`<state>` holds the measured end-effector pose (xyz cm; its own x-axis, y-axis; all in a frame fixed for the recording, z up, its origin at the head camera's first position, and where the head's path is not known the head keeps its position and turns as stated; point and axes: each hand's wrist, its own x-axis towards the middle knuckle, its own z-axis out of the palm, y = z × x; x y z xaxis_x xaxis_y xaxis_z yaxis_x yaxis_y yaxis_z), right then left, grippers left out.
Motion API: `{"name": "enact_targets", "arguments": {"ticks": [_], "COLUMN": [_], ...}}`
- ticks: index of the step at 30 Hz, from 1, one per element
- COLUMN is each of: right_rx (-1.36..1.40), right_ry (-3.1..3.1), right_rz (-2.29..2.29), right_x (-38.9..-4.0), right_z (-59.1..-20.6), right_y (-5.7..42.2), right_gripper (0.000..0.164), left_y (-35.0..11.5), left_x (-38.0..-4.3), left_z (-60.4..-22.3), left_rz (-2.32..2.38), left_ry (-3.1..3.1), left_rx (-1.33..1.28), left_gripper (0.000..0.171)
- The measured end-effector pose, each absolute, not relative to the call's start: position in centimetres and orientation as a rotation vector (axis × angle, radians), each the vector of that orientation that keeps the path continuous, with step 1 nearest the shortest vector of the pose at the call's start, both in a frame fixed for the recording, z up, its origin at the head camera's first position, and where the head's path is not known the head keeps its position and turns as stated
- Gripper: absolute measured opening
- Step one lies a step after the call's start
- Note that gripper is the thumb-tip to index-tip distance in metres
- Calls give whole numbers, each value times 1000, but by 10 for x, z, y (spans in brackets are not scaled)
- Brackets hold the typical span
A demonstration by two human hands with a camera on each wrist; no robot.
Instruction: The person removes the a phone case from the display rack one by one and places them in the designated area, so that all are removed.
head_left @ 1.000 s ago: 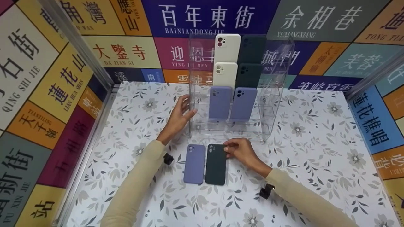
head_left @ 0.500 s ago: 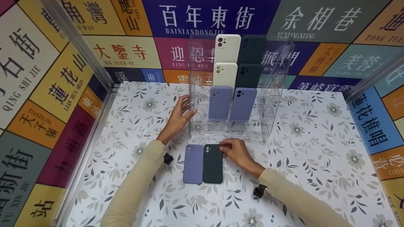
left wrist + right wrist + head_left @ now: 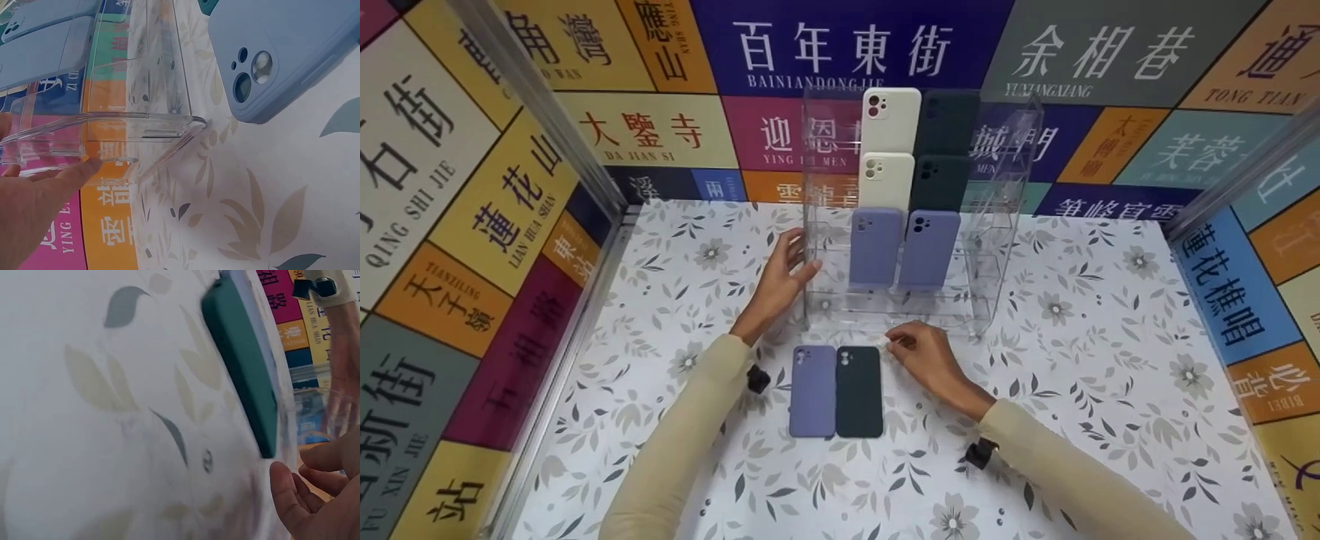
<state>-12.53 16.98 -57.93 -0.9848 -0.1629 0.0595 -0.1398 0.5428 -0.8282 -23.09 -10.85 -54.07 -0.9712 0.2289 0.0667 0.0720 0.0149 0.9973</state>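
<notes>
My left hand (image 3: 775,281) grips the left side panel of a clear display stand (image 3: 982,300). The left wrist view shows the thumb and fingers at the panel's edge. In front of the stand, a purple phone case (image 3: 812,390) and a dark green phone case (image 3: 859,391) lie flat side by side, their camera cutouts toward the stand. My right hand (image 3: 930,360) is just right of the green case's top corner, apart from it, fingers loosely bent and holding nothing. In the right wrist view a gap separates the fingertips from the green case (image 3: 242,365).
On the stand, two white cases (image 3: 891,120), two dark green cases (image 3: 945,124) and two purple cases (image 3: 928,247) stand upright in tiers. A floral-patterned cloth (image 3: 1057,375) covers the table. Panels with large characters (image 3: 847,49) wall in the back and sides.
The dark green case has slid left against the purple case. My right hand moved left with it, then let go and drew away. My left hand stays on the stand.
</notes>
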Motion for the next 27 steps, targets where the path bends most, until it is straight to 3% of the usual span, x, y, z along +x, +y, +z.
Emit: {"name": "enact_targets", "arguments": {"ticks": [27], "right_rx": [-247], "right_ry": [2879], "right_rz": [-1513], "right_x": [-147], "right_z": [-506], "right_y": [261], "right_gripper": [16], "left_y": [-106], "left_x": [-229], "left_z": [-541], "left_rz": [2082], "left_ry": [2175], "left_rx": [281], "left_gripper": [61]}}
